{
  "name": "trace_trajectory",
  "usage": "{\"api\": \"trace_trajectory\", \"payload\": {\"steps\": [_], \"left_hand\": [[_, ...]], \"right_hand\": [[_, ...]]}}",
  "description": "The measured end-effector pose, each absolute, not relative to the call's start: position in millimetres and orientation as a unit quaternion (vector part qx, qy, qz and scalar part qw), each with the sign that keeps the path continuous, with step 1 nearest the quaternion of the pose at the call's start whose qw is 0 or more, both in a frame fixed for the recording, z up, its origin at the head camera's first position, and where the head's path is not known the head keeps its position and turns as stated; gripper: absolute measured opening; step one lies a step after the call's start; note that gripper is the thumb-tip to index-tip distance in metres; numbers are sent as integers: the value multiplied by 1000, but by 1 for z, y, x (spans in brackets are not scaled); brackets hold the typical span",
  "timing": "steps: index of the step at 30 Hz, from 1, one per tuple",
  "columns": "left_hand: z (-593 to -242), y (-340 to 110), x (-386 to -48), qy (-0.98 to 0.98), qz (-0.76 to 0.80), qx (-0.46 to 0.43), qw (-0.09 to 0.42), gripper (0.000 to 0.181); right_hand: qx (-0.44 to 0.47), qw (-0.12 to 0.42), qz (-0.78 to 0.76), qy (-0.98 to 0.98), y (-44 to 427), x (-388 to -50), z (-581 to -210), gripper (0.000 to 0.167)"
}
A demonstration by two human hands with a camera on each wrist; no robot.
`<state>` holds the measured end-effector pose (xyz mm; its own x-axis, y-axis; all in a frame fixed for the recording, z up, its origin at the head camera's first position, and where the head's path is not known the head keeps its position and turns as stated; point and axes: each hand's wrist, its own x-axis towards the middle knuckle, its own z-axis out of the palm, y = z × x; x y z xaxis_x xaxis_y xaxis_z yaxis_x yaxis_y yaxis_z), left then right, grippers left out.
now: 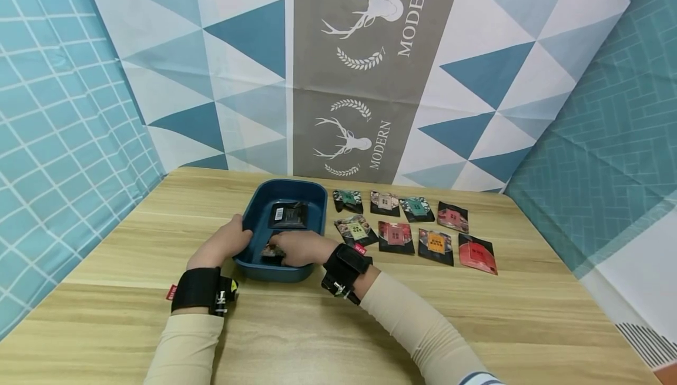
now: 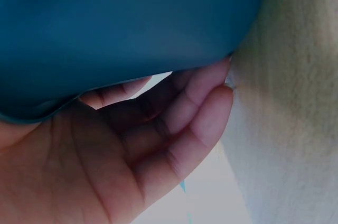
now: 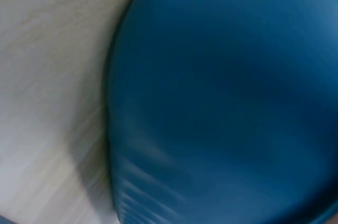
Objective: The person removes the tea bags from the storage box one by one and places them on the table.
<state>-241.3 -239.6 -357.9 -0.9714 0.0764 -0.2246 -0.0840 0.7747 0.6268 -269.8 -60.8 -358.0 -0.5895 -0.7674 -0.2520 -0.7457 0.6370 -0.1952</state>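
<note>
A dark blue plastic basin (image 1: 248,258) stands on the wooden table. At its left side my left hand (image 1: 228,238) grips the rim; in the left wrist view that hand's fingers (image 2: 177,129) curve along the outside wall. Inside the near end of the basin, my right hand (image 1: 301,248) holds a small dark packet (image 1: 271,251), partly covered by the fingers. A black packet (image 1: 288,215) with a white barcode label lies flat toward the basin's far end. The right wrist view is filled by the basin's outer wall (image 3: 211,102), and the right hand's fingers are hidden there.
Right of the basin, several flat packets lie in two rough rows, among them a green one (image 1: 348,199), a red one (image 1: 478,253) and an orange-labelled one (image 1: 436,245). A patterned cloth wall (image 1: 248,79) rises behind the wooden table (image 1: 296,338).
</note>
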Motion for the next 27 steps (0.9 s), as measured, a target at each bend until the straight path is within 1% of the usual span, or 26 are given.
{"api": "trace_trajectory", "payload": {"steps": [2, 15, 22, 27], "left_hand": [[-358, -240, -242, 935, 334, -2, 116, 57], [-359, -240, -241, 935, 336, -2, 114, 56], [-358, -239, -242, 937, 331, 0, 114, 55], [-357, -239, -242, 937, 330, -3, 116, 57]], "right_hand": [[-421, 151, -41, 893, -61, -271, -359, 36], [-407, 82, -55, 908, -55, -264, -356, 42], [-422, 41, -63, 904, -42, -258, -346, 43], [-445, 26, -76, 892, -33, -252, -342, 42]]}}
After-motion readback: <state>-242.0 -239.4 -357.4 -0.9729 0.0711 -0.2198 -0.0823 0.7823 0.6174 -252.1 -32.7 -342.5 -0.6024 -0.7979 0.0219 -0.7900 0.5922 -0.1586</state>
